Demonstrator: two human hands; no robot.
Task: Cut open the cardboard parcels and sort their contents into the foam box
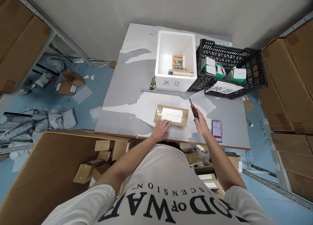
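A small taped cardboard box [184, 120] with a white label lies flat on the table in front of me. My left hand [160, 130] grips its near edge, fingertips on top at the left part. In my right hand [201, 121] is a red and black utility knife [194, 111], closed in the fist. Its blade points up and away, just past the box's right end and apart from it. A second, yellow and black utility knife [152, 82] lies farther back, beside the white foam box [174, 83].
A black plastic crate [230, 50] with green and white boxes stands right of the foam box. A phone [216, 131] lies on the table [117, 101] at right. Below left is a large carton [49, 159] with small boxes. Stacked cartons [290, 75] line the right.
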